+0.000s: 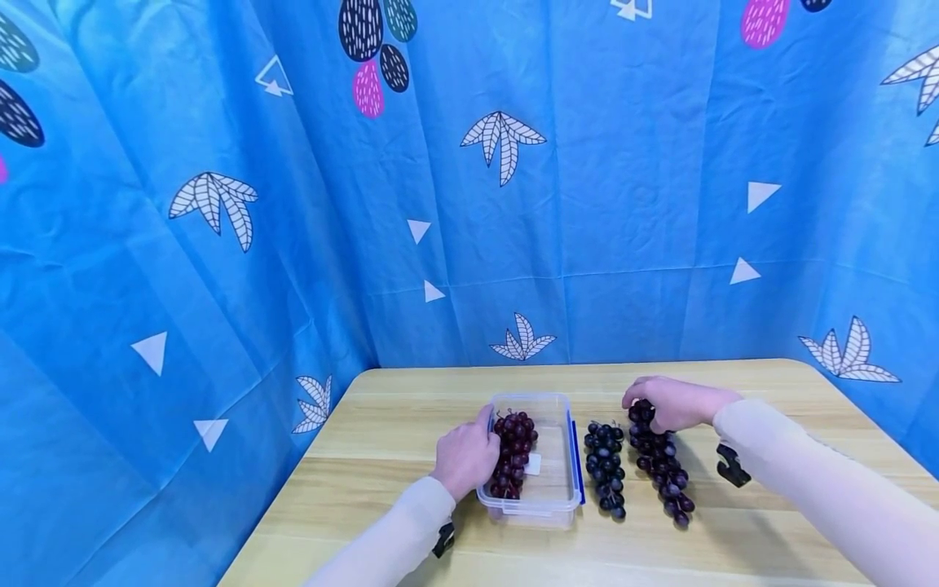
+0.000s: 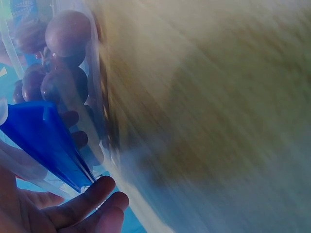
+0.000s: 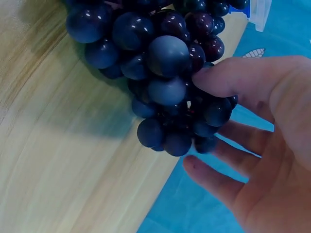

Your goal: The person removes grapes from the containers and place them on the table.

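The right hand (image 1: 675, 403) reaches across palm down, thumb and fingers pinching the top of the rightmost purple grape bunch (image 1: 660, 469), whose lower end lies on the wooden table (image 1: 389, 440). The left hand (image 1: 467, 456) grips the left wall of the clear plastic container (image 1: 553, 456), by a blue latch (image 2: 46, 141). Some right fingertips are hidden behind grapes; the left hand covers part of the wall. A red grape bunch (image 1: 516, 448) lies inside; a dark grape bunch (image 1: 605, 469) sits between container and pinched bunch. Bare wood extends rightward to the table edge.
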A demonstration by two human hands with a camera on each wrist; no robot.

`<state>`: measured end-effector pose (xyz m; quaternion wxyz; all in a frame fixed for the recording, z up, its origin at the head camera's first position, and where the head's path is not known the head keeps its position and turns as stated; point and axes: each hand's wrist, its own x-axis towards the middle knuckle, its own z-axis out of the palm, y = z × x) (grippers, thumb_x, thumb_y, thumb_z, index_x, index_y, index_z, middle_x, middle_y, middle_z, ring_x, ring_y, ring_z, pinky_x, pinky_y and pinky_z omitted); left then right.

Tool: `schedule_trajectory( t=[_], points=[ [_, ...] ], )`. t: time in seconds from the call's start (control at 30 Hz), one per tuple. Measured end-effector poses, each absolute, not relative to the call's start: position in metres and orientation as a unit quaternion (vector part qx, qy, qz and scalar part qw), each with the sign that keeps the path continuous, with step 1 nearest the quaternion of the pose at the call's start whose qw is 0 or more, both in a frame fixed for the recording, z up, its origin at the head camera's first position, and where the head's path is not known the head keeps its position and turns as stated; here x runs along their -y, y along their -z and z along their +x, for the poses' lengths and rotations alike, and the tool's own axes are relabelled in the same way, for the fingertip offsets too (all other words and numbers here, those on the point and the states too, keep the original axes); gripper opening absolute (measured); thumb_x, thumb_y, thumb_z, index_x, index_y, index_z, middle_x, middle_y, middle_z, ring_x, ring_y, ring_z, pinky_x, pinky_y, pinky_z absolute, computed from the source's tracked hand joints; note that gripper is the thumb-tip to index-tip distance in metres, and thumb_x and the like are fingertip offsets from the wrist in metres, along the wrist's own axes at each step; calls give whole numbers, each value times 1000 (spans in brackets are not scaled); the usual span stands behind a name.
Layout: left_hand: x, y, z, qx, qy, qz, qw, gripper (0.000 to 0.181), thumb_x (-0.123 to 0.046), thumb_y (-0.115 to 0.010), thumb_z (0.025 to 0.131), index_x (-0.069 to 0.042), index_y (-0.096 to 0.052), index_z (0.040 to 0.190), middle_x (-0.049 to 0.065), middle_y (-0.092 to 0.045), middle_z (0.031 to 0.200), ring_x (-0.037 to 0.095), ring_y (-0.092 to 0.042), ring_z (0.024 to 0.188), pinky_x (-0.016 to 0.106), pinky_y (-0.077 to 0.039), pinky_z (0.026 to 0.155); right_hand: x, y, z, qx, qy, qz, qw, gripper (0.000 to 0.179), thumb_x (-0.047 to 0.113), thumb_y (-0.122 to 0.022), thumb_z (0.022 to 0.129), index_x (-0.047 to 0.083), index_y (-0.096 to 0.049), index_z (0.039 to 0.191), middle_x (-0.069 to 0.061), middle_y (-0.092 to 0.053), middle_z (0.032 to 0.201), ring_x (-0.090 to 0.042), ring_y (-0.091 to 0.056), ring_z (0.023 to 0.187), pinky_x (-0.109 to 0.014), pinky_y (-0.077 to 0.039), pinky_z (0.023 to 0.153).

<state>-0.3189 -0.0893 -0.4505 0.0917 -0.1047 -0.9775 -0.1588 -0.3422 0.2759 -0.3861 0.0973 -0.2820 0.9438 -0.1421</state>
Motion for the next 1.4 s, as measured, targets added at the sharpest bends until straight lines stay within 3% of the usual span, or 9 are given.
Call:
schedule_trajectory(
  t=[0.27,0.4,0.5,0.6,0.8,1.13,1.4],
  points=[
    [88,452,-319,977,160,-108,95,54,-30,-45,101,-16,-42,154,0,-54,63,15,-46,52,32,-38,46,-278,385,-339,-958,83,-272,42,34,12,-78,83,10,-70,117,-17,-63,128,-40,-62,116,-55,-53,93],
    [88,451,-319,977,159,-106,92,54,-30,-45,102,-16,-41,154,1,-55,63,16,-48,52,32,-39,46,-281,383,-336,-966,56,-254,16,28,25,-75,89,10,-71,113,-15,-67,121,-37,-67,106,-55,-56,85],
    [87,450,-319,977,153,-107,100,54,-30,-47,101,-16,-43,153,5,-63,70,17,-52,55,33,-42,48,-284,382,-334,-972,36,-233,10,32,34,-73,90,8,-71,109,-13,-71,110,-33,-69,94,-54,-57,77],
    [87,450,-320,977,155,-109,102,55,-30,-48,100,-15,-43,153,8,-68,78,18,-54,57,35,-44,50,-287,385,-334,-975,43,-216,32,41,40,-69,93,4,-70,113,-14,-73,107,-33,-69,93,-55,-56,80],
    [88,451,-320,979,153,-102,85,56,-32,-46,101,-18,-39,155,4,-62,70,16,-51,54,33,-43,50,-290,397,-338,-964,107,-234,73,48,38,-63,98,-2,-65,124,-17,-72,114,-35,-69,104,-55,-51,95],
    [89,449,-320,979,151,-103,94,56,-33,-47,101,-18,-41,154,9,-70,84,17,-55,60,34,-45,52,-292,403,-339,-957,129,-253,58,40,31,-67,95,2,-67,122,-14,-72,115,-37,-68,106,-55,-52,95],
    [88,449,-319,976,161,-109,94,55,-31,-48,101,-16,-41,154,4,-62,71,15,-49,53,32,-41,47,-290,405,-337,-959,126,-243,68,41,30,-66,96,0,-66,124,-17,-71,118,-39,-66,110,-57,-50,98]
  ],
)
